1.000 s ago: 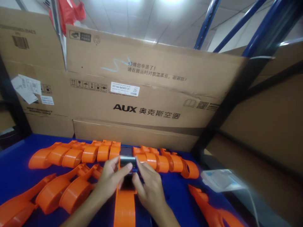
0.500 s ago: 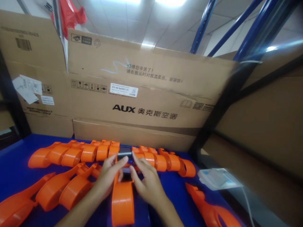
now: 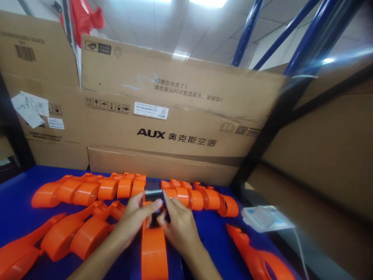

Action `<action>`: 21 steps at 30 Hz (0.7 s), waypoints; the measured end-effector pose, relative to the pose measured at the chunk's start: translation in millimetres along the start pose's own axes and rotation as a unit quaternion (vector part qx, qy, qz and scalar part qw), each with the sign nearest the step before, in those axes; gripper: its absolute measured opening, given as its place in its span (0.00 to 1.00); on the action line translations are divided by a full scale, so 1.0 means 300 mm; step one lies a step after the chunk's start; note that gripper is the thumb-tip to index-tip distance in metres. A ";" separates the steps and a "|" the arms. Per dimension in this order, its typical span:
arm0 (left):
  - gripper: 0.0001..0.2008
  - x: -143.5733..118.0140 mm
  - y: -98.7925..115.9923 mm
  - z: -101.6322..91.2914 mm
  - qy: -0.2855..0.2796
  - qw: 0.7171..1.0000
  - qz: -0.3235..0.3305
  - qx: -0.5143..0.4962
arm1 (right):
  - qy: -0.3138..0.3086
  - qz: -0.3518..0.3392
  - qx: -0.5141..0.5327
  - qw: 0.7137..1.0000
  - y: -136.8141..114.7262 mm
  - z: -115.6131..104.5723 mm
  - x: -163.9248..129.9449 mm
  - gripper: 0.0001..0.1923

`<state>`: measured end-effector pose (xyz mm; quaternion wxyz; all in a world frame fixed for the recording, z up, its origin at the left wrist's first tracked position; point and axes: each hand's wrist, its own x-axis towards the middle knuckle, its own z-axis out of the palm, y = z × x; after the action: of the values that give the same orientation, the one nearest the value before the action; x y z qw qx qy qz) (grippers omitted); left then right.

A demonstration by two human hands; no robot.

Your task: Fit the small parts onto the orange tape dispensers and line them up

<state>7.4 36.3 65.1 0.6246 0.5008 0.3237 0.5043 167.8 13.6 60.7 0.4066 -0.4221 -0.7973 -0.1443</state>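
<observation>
An orange plastic housing [image 3: 154, 249] lies lengthwise in front of me on the blue table [image 3: 17, 198]. At its far end sits a small black and grey part [image 3: 153, 192]. My left hand [image 3: 136, 217] grips that part from the left with fingertips on top. From the right, my right hand [image 3: 178, 225] pinches the same part, thumb tucked under it. Both hands meet over the housing's far end, and the part's lower side is hidden by my fingers.
A row of orange housings [image 3: 96, 190] lines the back of the table, with more at the left [image 3: 58, 237] and one at the right [image 3: 256, 256]. Large cardboard boxes [image 3: 175, 116] stand behind. A white and blue pad [image 3: 265, 218] with a cable lies right.
My hands stay on the black part over the orange housing; fingers shifted slightly, the right thumb curling under. The view has drifted a little.
</observation>
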 end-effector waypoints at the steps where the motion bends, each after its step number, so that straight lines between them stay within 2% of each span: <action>1: 0.17 -0.001 0.001 0.001 0.002 1.000 0.000 0.001 | 0.000 -0.002 -0.001 1.000 0.000 0.000 0.000 0.32; 11: 0.17 -0.014 0.018 0.002 0.002 1.000 0.005 0.008 | 0.018 -0.025 0.003 1.000 0.002 0.010 -0.003 0.34; 16: 0.18 0.000 0.008 -0.016 0.008 1.000 0.015 0.008 | 0.002 -0.033 0.020 0.999 0.017 -0.013 0.015 0.33; 19: 0.18 0.008 -0.004 -0.023 0.029 0.999 0.035 0.026 | -0.015 -0.039 0.054 0.998 0.029 -0.034 0.026 0.30; 21: 0.18 0.009 -0.009 -0.023 0.026 0.998 0.044 0.038 | -0.004 -0.022 0.083 0.996 0.031 -0.042 0.028 0.26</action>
<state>2.8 41.0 60.7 0.5738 0.5246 0.3367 0.5313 179.1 16.6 74.0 0.4334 -0.3704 -0.8172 -0.0846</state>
